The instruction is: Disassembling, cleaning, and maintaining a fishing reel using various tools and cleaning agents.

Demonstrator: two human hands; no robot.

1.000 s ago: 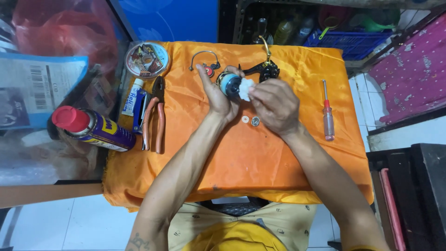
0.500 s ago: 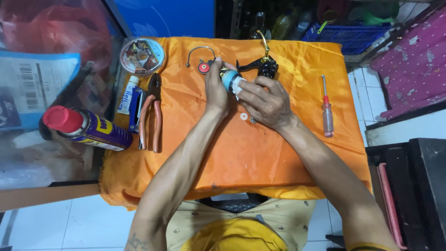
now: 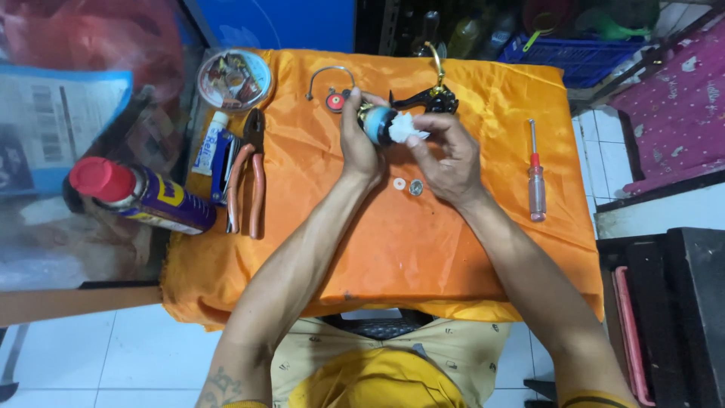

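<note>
Overhead, both forearms reach over an orange cloth (image 3: 393, 249) on the bench. Left hand (image 3: 356, 143) fingers curl around a small blue round part (image 3: 375, 122); right hand (image 3: 447, 155) fingers pinch crumpled white tissue (image 3: 404, 128) against it.

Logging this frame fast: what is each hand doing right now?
Left hand: closed around a small blue round reel part.
Right hand: fingers pinching a white wad against that part.
</note>
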